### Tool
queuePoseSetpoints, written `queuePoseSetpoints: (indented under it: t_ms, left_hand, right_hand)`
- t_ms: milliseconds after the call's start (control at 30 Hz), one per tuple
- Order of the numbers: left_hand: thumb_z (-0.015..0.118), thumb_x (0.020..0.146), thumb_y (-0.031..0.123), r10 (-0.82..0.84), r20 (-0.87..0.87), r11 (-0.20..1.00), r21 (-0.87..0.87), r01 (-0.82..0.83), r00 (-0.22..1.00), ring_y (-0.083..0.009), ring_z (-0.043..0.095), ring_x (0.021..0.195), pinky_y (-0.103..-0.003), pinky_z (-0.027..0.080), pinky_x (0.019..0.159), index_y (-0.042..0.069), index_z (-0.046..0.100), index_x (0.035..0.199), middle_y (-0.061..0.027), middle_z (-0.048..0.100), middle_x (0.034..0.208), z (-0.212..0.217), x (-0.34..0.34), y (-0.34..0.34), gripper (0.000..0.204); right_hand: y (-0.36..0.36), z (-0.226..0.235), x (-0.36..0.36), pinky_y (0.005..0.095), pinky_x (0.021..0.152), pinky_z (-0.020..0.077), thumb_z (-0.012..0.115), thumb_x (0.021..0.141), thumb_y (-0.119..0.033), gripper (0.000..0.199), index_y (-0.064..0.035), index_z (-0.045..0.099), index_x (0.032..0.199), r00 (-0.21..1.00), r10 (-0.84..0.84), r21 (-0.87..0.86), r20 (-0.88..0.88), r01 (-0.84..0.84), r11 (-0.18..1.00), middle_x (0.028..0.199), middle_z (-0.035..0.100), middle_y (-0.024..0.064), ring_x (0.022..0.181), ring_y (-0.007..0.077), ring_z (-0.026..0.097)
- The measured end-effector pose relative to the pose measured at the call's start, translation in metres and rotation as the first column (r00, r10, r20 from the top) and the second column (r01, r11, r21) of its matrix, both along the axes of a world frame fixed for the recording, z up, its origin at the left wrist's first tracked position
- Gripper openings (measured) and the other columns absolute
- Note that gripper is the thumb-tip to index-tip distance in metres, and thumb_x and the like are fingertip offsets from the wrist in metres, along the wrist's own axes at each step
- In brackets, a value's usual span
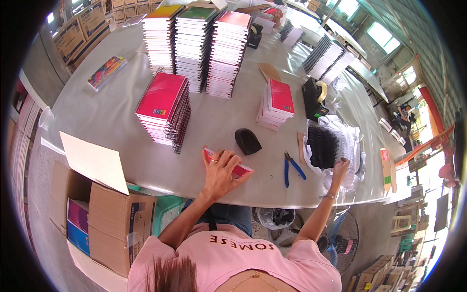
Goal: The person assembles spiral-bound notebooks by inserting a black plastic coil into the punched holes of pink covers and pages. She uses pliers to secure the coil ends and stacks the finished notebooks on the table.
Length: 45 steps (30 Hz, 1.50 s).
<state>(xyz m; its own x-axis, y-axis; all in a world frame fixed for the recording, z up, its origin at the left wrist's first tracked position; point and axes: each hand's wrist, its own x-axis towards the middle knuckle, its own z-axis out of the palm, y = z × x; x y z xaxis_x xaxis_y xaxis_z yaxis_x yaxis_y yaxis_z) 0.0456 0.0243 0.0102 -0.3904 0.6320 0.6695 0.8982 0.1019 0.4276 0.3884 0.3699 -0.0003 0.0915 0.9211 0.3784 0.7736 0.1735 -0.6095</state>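
Observation:
My left hand (221,168) lies spread over a pink notebook (241,170) that rests flat near the table's front edge. My right hand (339,168) reaches into a white plastic bag (351,141) of black spiral binding coils (323,145) and its fingers touch the coils. Blue-handled pliers (292,168) lie on the table between my two hands. A black rounded object (247,140) sits just beyond the notebook.
A stack of spiral-bound pink notebooks (164,109) stands at left, three tall stacks (194,46) behind it, a smaller unbound pile (276,103) at centre. A tape dispenser (315,97) sits at right. An open cardboard box (104,219) stands on the floor at left. Another person's hands (265,9) work at the far end.

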Motion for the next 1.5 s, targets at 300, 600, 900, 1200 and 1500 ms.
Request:
queuePoseSetpoints:
  t_ms: [300, 600, 900, 1200, 1500]
  left_hand:
    - [0.082, 0.070, 0.044, -0.007, 0.052, 0.999, -0.034, 0.009, 0.999, -0.0250, 0.052, 0.107, -0.071, 0.024, 0.102, 0.016, 0.060, 0.094, -0.0014, 0.055, 0.103, -0.002, 0.000, 0.001, 0.043]
    - [0.082, 0.069, 0.042, -0.008, 0.039, 1.000, -0.019, 0.008, 0.999, -0.0245, 0.053, 0.105, -0.070, 0.024, 0.101, 0.017, 0.059, 0.093, -0.0009, 0.056, 0.099, 0.003, -0.001, 0.004, 0.042]
    - [0.084, 0.067, 0.041, 0.004, 0.018, 1.000, -0.014, -0.004, 1.000, -0.0256, 0.050, 0.104, -0.064, 0.025, 0.104, 0.016, 0.059, 0.086, -0.0009, 0.055, 0.097, 0.003, -0.001, 0.004, 0.040]
    - [0.082, 0.069, 0.043, -0.023, 0.038, 1.000, -0.003, 0.023, 0.999, -0.0238, 0.053, 0.105, -0.067, 0.025, 0.101, 0.017, 0.061, 0.092, -0.0002, 0.057, 0.099, 0.002, -0.002, 0.003, 0.041]
    - [0.079, 0.072, 0.046, -0.054, 0.046, 0.983, -0.175, 0.062, 0.997, -0.0294, 0.050, 0.108, -0.054, 0.028, 0.101, 0.016, 0.067, 0.094, -0.0037, 0.057, 0.103, 0.024, -0.007, -0.004, 0.039]
  right_hand:
    - [-0.047, 0.051, -0.034, 0.0297, 0.092, 0.0521, 0.055, 0.100, -0.005, 0.021, 0.0001, 0.057, 0.120, 0.443, 0.447, 0.291, -0.777, -0.376, 0.879, 0.099, 0.060, 0.0051, 0.091, 0.0134, 0.062]
    - [-0.107, 0.092, -0.110, 0.0306, 0.098, 0.0494, 0.057, 0.100, -0.007, 0.019, -0.0005, 0.057, 0.117, 0.321, 0.678, 0.425, -0.661, -0.584, 0.692, 0.094, 0.058, 0.0021, 0.092, 0.0102, 0.060]
    - [-0.142, 0.095, -0.158, 0.0246, 0.089, 0.0479, 0.062, 0.096, -0.004, 0.015, -0.0011, 0.064, 0.110, 0.459, 0.699, 0.310, -0.548, -0.665, 0.679, 0.101, 0.064, 0.0027, 0.094, 0.0115, 0.062]
    - [-0.203, 0.109, -0.185, 0.0297, 0.081, 0.0513, 0.059, 0.097, -0.007, 0.017, -0.0020, 0.061, 0.113, 0.512, 0.805, 0.084, -0.298, -0.826, 0.557, 0.104, 0.066, 0.0082, 0.091, 0.0162, 0.065]
    - [-0.228, 0.045, -0.206, 0.0401, 0.083, 0.0481, 0.058, 0.094, -0.015, 0.017, -0.0062, 0.059, 0.109, 0.420, 0.907, 0.059, -0.023, -0.905, 0.421, 0.103, 0.066, 0.0108, 0.095, 0.0323, 0.064]
